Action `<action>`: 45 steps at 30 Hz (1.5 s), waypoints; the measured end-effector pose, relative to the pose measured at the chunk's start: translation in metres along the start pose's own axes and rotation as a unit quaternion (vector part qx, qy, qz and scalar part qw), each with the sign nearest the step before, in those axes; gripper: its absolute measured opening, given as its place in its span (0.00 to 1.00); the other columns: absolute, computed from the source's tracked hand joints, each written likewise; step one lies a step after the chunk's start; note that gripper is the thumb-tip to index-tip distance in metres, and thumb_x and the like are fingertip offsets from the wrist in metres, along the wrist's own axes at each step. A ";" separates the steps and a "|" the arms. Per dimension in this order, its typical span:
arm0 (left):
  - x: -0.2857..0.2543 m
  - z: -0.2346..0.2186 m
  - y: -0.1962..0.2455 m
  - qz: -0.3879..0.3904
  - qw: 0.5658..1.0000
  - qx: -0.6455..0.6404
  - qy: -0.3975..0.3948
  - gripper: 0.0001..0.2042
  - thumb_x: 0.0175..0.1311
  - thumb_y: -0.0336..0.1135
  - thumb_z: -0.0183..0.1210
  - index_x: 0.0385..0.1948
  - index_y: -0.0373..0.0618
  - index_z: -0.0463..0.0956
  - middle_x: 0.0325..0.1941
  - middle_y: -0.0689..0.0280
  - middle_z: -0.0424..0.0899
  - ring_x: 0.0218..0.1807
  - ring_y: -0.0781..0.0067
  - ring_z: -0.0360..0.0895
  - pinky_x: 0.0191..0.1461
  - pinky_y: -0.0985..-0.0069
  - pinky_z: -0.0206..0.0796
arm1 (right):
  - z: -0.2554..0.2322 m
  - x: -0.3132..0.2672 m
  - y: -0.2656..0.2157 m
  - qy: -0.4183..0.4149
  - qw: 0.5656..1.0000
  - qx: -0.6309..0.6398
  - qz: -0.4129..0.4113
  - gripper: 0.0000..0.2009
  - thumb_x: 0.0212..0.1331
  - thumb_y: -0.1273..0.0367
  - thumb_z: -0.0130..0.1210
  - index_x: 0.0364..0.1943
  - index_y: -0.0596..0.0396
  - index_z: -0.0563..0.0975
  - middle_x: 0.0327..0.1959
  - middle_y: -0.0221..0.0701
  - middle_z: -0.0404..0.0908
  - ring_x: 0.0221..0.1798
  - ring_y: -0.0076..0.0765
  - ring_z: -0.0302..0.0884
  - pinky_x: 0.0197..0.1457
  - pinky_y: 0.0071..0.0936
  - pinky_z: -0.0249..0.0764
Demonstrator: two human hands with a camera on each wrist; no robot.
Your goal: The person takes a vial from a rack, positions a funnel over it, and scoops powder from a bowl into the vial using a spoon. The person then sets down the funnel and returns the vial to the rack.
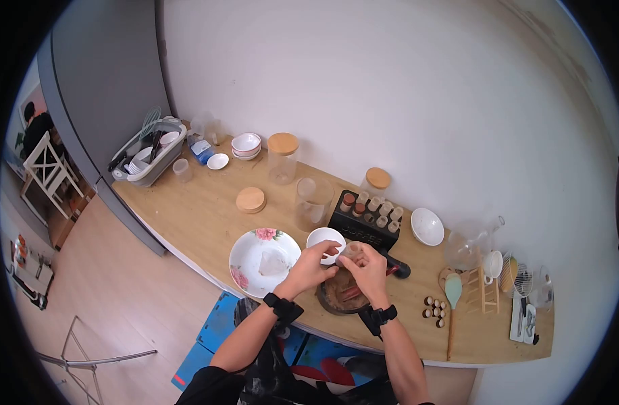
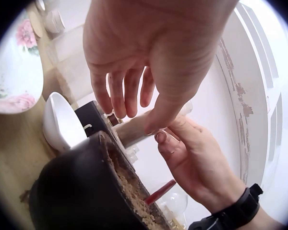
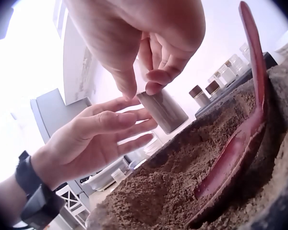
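My right hand (image 1: 369,271) pinches the top end of a small clear tube (image 3: 164,112) packed with brown powder, tilted above a dark pot (image 2: 77,179). My left hand (image 3: 98,134) is close beside the tube, its fingers extended and loosely spread near it. In the left wrist view, the left thumb overlaps the tube. Brown powder (image 3: 149,191) fills the pot, and a red spoon (image 3: 240,143) lies in it. Just behind the hands stands a black rack (image 1: 365,231) marked COFFEE, holding several small tubes, some brown-topped.
A white bowl (image 1: 326,236) and a flowered plate (image 1: 245,270) sit left of the pot. Several small caps (image 1: 433,308) and a green spatula (image 1: 453,290) lie to the right. Behind are clear jars (image 1: 282,165), a wooden lid (image 1: 251,200) and a dish basket (image 1: 150,172).
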State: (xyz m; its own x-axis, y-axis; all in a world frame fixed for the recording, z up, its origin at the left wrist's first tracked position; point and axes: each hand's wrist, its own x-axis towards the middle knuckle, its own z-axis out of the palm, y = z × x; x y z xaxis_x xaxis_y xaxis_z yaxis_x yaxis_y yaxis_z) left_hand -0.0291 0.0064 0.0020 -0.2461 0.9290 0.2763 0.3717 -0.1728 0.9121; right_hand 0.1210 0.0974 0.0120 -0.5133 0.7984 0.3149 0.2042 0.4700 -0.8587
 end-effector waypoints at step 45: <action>-0.002 0.001 0.011 -0.025 0.999 -0.034 0.017 0.18 0.53 0.30 0.67 0.46 0.40 0.74 0.41 0.61 0.82 0.45 0.70 0.80 0.48 0.74 0.75 | -0.033 0.016 -0.022 -0.043 0.955 0.272 0.110 0.13 0.59 0.68 0.62 0.44 0.60 0.77 0.36 0.24 0.79 0.34 0.16 0.72 0.35 0.14 0.68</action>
State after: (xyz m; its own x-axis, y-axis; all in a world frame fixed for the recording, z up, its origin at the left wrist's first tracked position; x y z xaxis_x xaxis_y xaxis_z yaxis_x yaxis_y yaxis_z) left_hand -0.0239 0.0030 0.0113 -0.2941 0.9256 0.2383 0.2969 -0.1485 0.9433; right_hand 0.1361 0.1127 0.0494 -0.5791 0.8105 0.0881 -0.1358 0.0107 -0.9907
